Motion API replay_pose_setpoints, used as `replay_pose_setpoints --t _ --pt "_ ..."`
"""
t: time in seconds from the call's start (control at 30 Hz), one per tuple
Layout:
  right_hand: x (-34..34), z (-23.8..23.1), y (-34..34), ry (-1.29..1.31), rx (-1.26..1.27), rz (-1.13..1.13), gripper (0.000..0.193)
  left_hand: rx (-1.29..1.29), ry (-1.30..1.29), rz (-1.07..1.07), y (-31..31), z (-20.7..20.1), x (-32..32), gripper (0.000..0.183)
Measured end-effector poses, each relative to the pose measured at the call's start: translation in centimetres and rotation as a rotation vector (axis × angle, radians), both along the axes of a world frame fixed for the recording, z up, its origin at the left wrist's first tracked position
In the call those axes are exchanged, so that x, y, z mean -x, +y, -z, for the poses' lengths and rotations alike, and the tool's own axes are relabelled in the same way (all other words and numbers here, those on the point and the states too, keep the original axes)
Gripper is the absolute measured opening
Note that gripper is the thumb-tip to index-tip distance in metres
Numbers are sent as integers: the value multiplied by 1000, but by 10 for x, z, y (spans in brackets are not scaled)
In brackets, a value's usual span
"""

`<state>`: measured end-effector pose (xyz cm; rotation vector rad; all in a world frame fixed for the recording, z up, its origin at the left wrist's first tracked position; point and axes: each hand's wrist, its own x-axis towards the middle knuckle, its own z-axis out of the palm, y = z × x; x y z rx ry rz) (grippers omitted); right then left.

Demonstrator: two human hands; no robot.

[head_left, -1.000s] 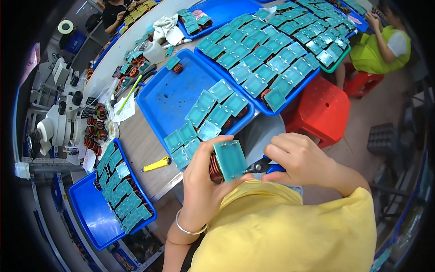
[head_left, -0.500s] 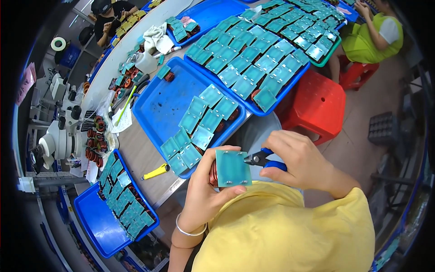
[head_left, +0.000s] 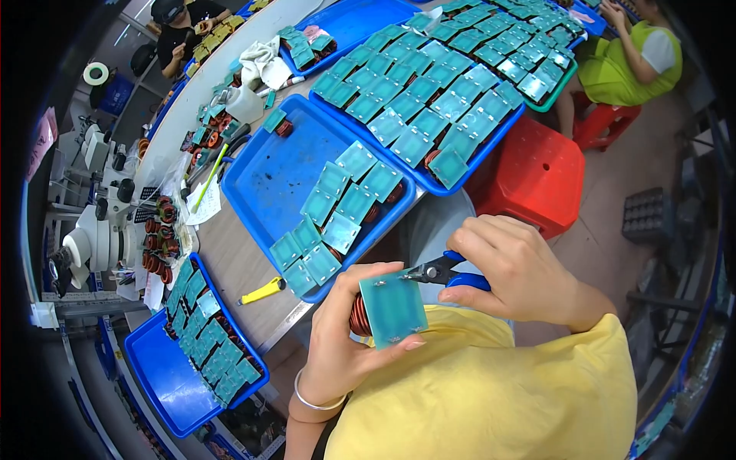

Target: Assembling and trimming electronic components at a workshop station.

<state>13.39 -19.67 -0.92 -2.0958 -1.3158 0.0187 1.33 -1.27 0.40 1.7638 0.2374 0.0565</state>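
My left hand grips a copper-wound coil fixed behind a square green circuit board. The board's flat face is turned up toward me, with small solder points along two of its edges. In my right hand is a pair of blue-handled cutting pliers. Their tips reach the board's upper edge, by the solder points there. Whether the jaws are closed on a lead is too small to tell.
A blue tray with several coil boards lies ahead, and a fuller blue tray stands beyond. Another blue tray sits at lower left. A yellow utility knife lies near the table edge. Red stools and two other people are nearby.
My left hand has tilted the board and lowered it slightly. The plier tips have shifted left, from the board's right corner to along its upper edge.
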Motion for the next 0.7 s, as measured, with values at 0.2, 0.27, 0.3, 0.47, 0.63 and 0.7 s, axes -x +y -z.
replay_pose_setpoints --t 0.2,0.27,0.3,0.47,0.63,0.7 --pt "0 -10 0 -76 46 -20 43 -244 -221 96 2 -6 -3 59" --pt "0 -12 -1 -97 57 -21 43 -304 -279 125 2 -7 -5 58" --pt "0 -13 -1 -103 75 -24 43 -302 -280 127 2 -7 -6 58" --pt "0 -9 -1 -88 122 -42 42 -295 -245 171 5 0 -6 58" --pt "2 9 -2 -2 84 -33 42 -258 -192 156 1 2 -6 58" --pt "1 10 -4 46 75 -39 42 -210 -131 132 -2 2 -5 58"
